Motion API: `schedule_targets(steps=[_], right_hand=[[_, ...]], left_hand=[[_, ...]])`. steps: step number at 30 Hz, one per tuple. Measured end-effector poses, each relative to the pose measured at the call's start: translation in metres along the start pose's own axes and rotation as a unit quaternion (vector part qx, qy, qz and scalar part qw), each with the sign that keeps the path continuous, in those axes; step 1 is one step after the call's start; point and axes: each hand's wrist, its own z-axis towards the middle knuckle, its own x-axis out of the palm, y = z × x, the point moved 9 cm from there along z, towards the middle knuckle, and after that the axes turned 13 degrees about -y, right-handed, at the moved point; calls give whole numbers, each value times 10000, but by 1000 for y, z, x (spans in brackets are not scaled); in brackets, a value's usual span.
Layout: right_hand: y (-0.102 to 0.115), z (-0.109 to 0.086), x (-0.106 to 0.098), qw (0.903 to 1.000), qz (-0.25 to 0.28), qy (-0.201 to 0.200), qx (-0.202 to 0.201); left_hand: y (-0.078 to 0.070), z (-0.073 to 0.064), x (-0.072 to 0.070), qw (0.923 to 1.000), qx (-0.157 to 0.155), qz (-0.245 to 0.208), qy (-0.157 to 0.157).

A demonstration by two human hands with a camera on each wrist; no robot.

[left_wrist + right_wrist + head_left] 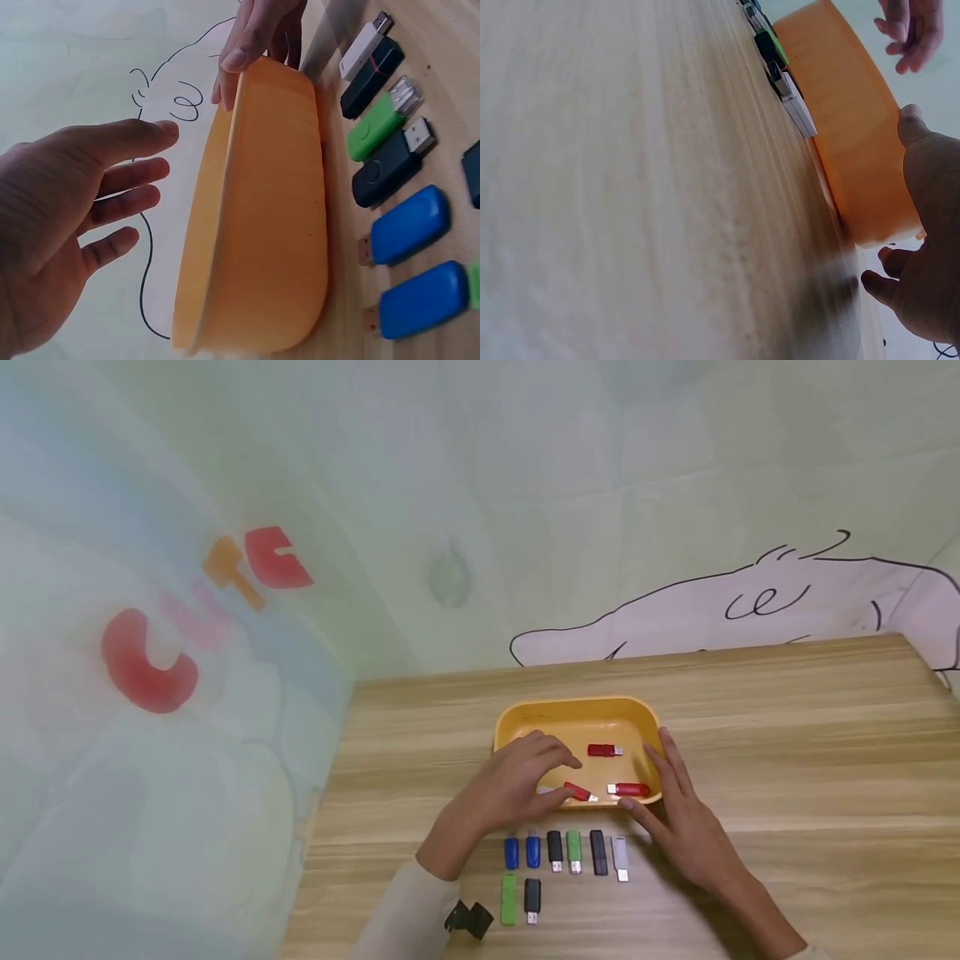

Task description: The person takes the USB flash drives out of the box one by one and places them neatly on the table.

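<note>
My left hand (517,781) hovers over the left part of the yellow tray (558,727), thumb and fingers apart with nothing between them. Below its fingertips lies a red USB stick (577,790), partly overlapped by the thumb in the head view. Another red USB stick (600,750) is farther back in the tray, and a third red USB stick (632,790) lies near the front right corner. A pale piece (544,790) shows beneath the left hand, mostly hidden. At the tray's right front corner, my right hand (693,831) holds the rim between thumb and fingers.
In front of the tray, several USB sticks stand in a row, from a blue one (512,852) to a silver one (620,853). Closer to me lie a green stick (508,899) and a black stick (532,897). A printed cloth backs the wooden table (787,735).
</note>
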Motion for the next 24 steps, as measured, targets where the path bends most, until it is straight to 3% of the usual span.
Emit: schedule_targets(steps=[9,19,24], right_hand=[[-2,1,1,10000,45,6,51],[-2,1,2,9999,-40,18,95],[-2,1,1,10000,-55,10,80]], left_hand=[[2,23,13,9989,-45,338,336],[4,42,24,9975,155,516,451],[6,48,32,9967,103,526,614]])
